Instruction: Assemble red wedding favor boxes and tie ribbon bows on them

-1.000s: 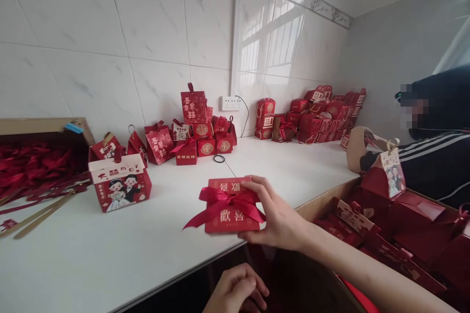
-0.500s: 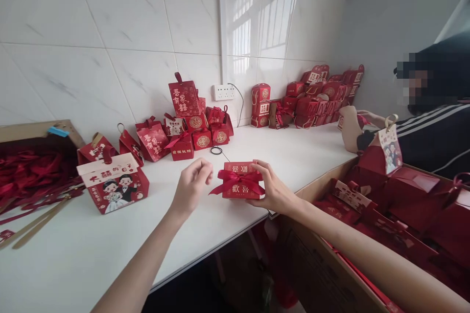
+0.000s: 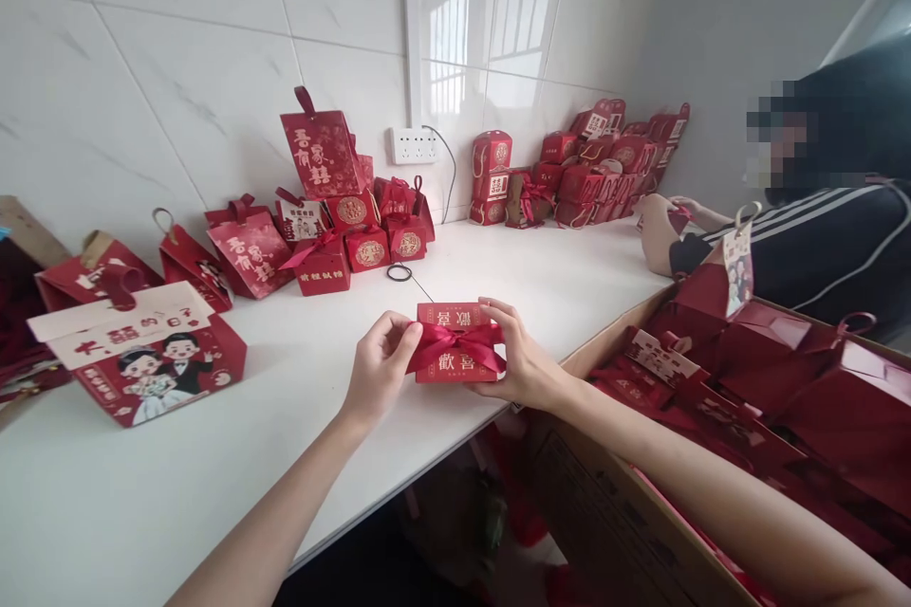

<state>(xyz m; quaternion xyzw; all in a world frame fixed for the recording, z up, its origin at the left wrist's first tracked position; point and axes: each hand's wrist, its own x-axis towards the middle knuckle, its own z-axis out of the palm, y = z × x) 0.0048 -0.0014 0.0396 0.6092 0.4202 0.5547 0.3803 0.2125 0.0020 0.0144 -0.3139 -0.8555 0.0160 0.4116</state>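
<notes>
While our left hand (image 3: 381, 368) pinches the left end of the small red cardboard gift box (image 3: 455, 366), just where the red satin ribbon bow (image 3: 448, 341) reaches the side, our right hand (image 3: 519, 362) wraps around the right end. Both hands grip the box firmly between them. It is at the near edge of the white countertop (image 3: 285, 398), perhaps resting on it; we cannot tell for sure.

We judge the box to be light and thin-walled, so a hard squeeze would dent it. The corners and short ends look like the stiffest places to hold. The ribbon seems soft and smooth, and it could slide or loosen if pulled.

Behind the box lies a black elastic loop (image 3: 399, 272). Further left stands a bigger red box with a cartoon couple (image 3: 157, 370). At the right is an open brown carton (image 3: 612, 330) full of red boxes, and beyond it another person's striped sleeve (image 3: 797, 242).
</notes>
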